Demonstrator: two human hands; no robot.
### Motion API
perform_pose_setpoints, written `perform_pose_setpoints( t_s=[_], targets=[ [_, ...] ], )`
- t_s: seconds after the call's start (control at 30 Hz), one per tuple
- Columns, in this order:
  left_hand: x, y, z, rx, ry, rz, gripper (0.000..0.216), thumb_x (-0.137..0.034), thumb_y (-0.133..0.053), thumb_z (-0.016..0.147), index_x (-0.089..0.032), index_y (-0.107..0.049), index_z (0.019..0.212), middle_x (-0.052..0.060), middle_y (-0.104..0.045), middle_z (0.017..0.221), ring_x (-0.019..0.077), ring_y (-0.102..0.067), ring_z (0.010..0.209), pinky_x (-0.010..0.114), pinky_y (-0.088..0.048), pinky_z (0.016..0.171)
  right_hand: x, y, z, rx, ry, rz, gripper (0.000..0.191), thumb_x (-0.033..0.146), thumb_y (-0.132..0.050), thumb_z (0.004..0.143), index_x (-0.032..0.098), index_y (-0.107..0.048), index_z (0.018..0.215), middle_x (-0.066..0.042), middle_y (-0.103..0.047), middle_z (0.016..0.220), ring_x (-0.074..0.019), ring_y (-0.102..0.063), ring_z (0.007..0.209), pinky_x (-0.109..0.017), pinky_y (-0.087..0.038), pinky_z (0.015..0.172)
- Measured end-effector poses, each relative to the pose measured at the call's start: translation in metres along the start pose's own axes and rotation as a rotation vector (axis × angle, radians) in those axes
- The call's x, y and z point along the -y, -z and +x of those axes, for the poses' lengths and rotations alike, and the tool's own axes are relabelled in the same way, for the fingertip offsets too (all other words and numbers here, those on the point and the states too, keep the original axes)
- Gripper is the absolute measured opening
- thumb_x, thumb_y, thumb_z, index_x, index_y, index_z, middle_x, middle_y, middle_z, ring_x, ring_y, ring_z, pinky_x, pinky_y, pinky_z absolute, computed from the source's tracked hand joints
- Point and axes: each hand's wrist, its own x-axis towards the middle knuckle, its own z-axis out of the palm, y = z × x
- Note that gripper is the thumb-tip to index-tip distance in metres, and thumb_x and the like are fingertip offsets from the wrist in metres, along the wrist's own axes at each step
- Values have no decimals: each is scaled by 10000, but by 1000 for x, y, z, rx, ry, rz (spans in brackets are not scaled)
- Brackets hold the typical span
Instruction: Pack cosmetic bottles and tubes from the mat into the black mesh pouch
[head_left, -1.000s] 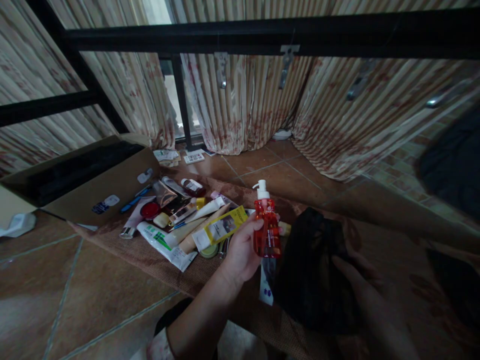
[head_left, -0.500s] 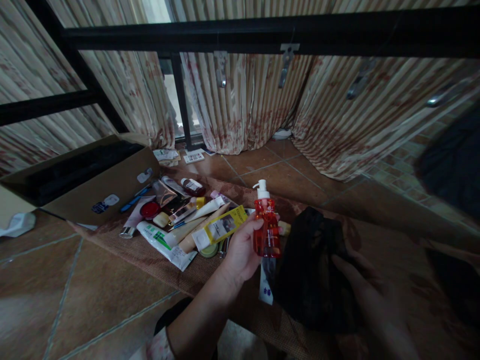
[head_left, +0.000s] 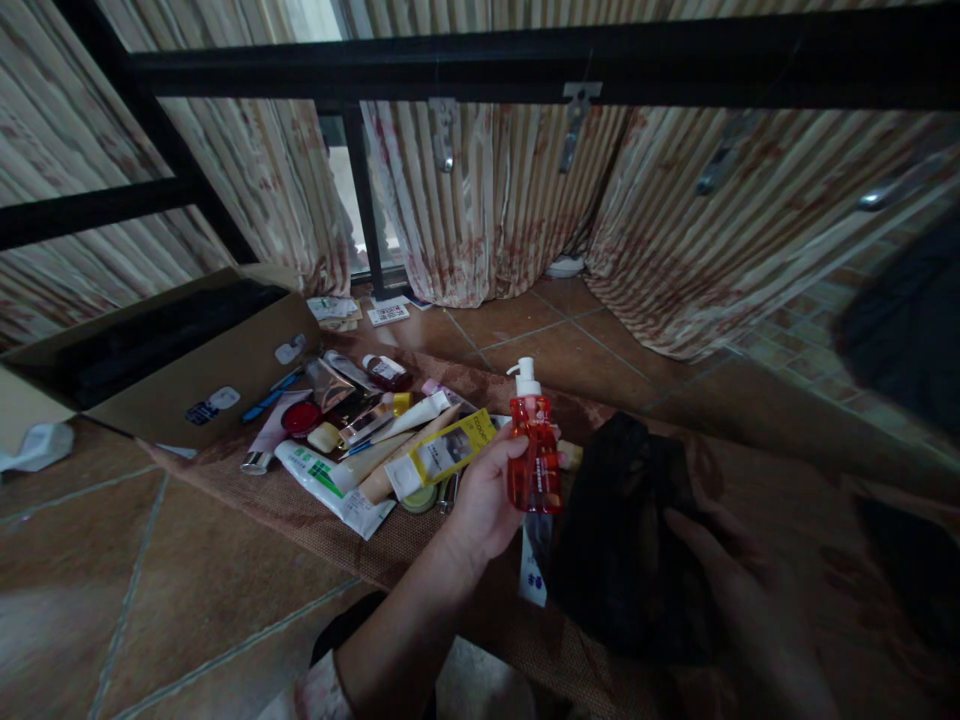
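My left hand (head_left: 487,495) is closed around a red see-through pump bottle (head_left: 535,455) with a white pump head, held upright. Beside it, my right hand (head_left: 712,555) grips a dark, thin black bag (head_left: 626,540) by its right side; the bag's mouth is hard to make out. Under the bottle, a white and blue packet or tube (head_left: 533,570) shows partly. Left of my left hand lies a pile of cosmetics: a yellow and white tube (head_left: 442,455), a white and green tube (head_left: 334,490), a red round jar (head_left: 301,420) and several others.
A cardboard box (head_left: 202,375) holding something black stands at the left. The pile rests on a brown patterned cloth (head_left: 300,520). Striped curtains (head_left: 450,220) hang behind a dark metal rail (head_left: 525,75). Papers (head_left: 388,312) lie on the tiled floor (head_left: 82,560).
Almost nothing differs. Both hands, the pump bottle and the black bag stay in nearly the same place, with a very slight shift of the view.
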Motion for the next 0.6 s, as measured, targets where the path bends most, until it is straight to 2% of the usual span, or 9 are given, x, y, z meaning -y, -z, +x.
perform_pose_setpoints(
  t_s=[0.23,0.47,0.6],
  targets=[
    [1,0,-1,-6,-3,15,332,-198,-556,817,-142,-620,1138,107,-712,1096,223,-709,862,302,-554,705,3,-2,-2,0,-19,10,395,417,-805,648,280,-745,1013,23,-760,896,-180,-704,796,-207,-547,646],
    [1,1,-1,16,-18,26,369,-205,-565,806,-147,-611,1168,103,-722,1053,223,-708,850,302,-545,719,0,1,0,44,-6,15,443,439,-788,672,262,-729,1074,-14,-766,916,-222,-720,770,-273,-575,648],
    [1,2,0,18,-20,24,373,-200,-583,790,-153,-617,1158,100,-718,1072,218,-707,839,297,-545,706,-2,1,0,43,-13,24,430,433,-792,677,269,-730,1069,-9,-766,939,-208,-721,772,-256,-577,654]
  ],
)
